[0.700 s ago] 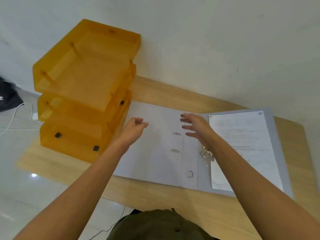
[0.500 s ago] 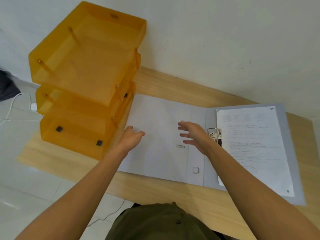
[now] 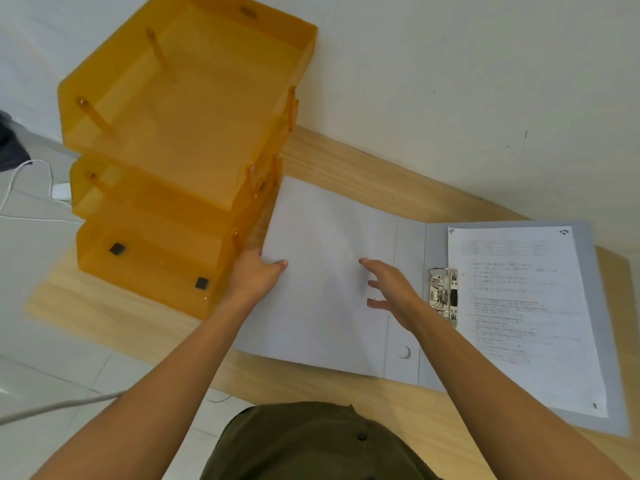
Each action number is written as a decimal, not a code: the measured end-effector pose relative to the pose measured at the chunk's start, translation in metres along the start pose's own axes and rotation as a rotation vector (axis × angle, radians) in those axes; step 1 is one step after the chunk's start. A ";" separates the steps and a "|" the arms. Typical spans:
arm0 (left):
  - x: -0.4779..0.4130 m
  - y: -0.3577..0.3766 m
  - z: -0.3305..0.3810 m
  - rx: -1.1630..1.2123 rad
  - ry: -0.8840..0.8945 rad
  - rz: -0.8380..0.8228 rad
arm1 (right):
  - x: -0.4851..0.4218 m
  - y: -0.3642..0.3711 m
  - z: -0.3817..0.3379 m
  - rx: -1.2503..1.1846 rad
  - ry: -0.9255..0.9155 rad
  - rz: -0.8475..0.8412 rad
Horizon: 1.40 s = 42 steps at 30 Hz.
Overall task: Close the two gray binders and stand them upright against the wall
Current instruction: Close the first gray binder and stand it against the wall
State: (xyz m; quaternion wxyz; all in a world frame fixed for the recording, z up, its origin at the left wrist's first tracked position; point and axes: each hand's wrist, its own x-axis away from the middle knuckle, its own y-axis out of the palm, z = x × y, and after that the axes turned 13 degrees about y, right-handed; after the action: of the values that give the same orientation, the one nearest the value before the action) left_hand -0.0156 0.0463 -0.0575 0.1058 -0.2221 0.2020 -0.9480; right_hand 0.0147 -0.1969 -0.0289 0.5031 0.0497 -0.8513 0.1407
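One gray binder (image 3: 329, 237) lies open and flat on the wooden table (image 3: 349, 161). Its metal ring mechanism (image 3: 443, 296) sits right of the spine, and a printed sheet (image 3: 519, 306) lies on the right cover. My left hand (image 3: 254, 275) is at the left cover's outer edge, thumb on top and fingers tucked at the edge. My right hand (image 3: 391, 292) hovers over the left cover near the spine, fingers spread and holding nothing. Only this one binder is in view.
A stack of three orange plastic letter trays (image 3: 180, 133) stands on the table's left end, touching the binder's left cover. The white wall (image 3: 450, 81) runs along the table's far edge. A white cable (image 3: 20, 188) lies on the floor at left.
My left hand has moved left from above the cover to its outer edge and taken hold there. My right hand has drawn back a little toward me over the left cover.
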 end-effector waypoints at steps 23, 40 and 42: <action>0.042 0.028 0.150 0.606 0.260 -0.362 | 0.096 0.012 -0.090 -0.159 -0.278 -0.350; 0.052 0.081 0.057 0.298 0.124 -0.300 | 0.109 -0.061 -0.059 -0.257 -0.349 -0.191; 0.053 0.080 0.043 0.272 0.067 -0.194 | 0.103 -0.074 -0.048 -0.315 -0.343 -0.170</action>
State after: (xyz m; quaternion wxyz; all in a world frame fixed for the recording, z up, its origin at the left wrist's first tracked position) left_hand -0.0334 -0.0550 -0.0363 0.0361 -0.1923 0.0529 -0.9792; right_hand 0.0212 -0.2476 0.0969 0.3627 0.0653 -0.9284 -0.0470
